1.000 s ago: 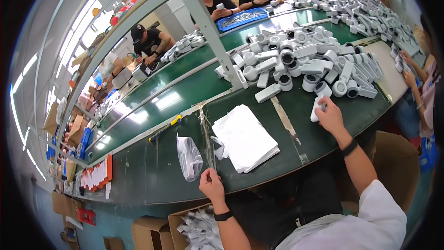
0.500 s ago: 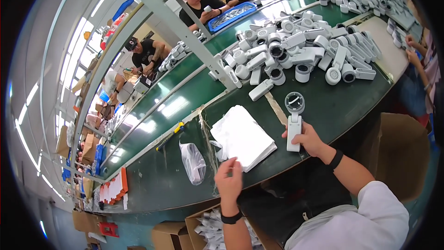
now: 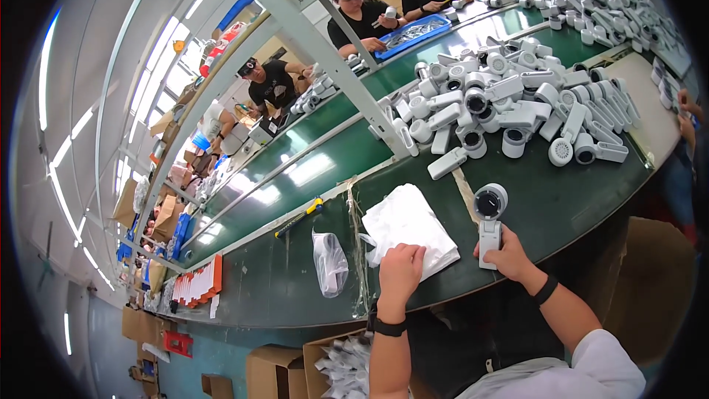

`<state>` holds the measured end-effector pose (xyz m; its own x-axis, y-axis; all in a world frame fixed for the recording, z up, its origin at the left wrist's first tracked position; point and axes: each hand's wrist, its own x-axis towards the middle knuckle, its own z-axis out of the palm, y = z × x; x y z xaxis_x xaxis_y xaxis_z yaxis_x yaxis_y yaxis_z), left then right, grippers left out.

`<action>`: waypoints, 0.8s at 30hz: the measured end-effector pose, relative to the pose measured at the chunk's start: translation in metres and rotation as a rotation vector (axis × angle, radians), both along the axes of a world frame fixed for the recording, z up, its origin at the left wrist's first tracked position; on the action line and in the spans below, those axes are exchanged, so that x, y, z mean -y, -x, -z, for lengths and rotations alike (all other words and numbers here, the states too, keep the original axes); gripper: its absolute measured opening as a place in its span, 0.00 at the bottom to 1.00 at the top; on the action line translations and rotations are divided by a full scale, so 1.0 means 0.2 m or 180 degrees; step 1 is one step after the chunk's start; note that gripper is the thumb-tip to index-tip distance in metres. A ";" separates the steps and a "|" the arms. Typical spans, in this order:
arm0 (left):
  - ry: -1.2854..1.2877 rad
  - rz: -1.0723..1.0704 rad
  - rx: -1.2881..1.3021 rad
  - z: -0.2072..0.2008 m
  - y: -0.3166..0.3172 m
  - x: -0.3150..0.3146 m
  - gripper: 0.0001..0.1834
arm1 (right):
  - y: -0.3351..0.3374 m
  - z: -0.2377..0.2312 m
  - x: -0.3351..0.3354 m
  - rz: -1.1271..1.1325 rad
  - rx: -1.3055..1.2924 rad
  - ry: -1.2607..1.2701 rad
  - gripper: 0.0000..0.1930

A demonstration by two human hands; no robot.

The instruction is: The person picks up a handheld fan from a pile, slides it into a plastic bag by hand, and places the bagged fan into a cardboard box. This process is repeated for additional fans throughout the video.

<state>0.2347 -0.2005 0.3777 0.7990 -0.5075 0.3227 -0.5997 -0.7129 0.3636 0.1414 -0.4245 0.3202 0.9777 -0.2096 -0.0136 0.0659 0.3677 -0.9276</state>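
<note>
Gripping the white handheld device point(image 3: 489, 223), right hand point(image 3: 507, 257) fingers closed; left hand point(image 3: 399, 271) flat on the bag stack point(image 3: 408, 227); bags may slide off the table point(image 3: 561, 199).

Head camera looks down (fisheye) over the green workbench point(image 3: 561, 199).

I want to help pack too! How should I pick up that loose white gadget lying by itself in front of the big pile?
Grab the loose white gadget around its long flat handle, coming down from above. It lies flat on the green belt, apart from the pile, so both long sides are free for fingers. The person's right hand holds a similar gadget the same way, by the handle's lower end, round head away.
</note>
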 end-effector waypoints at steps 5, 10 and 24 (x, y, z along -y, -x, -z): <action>0.0229 0.0056 -0.0051 -0.05 0.01 0.01 0.09 | 0.00 -0.02 0.00 -0.0003 -0.0016 -0.0010 0.25; 0.0125 0.0028 -0.0050 0.00 -0.01 -0.02 0.09 | 0.00 -0.02 0.01 0.0064 -0.0010 -0.0039 0.24; 0.0860 -0.0396 -0.0083 0.03 0.02 -0.06 0.13 | 0.01 -0.02 0.01 0.0054 0.0005 0.0031 0.25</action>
<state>0.2300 -0.1889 0.3709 0.8594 -0.3036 0.4114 -0.5017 -0.6556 0.5643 0.1398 -0.4272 0.3235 0.9740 -0.2262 -0.0101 0.0733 0.3574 -0.9311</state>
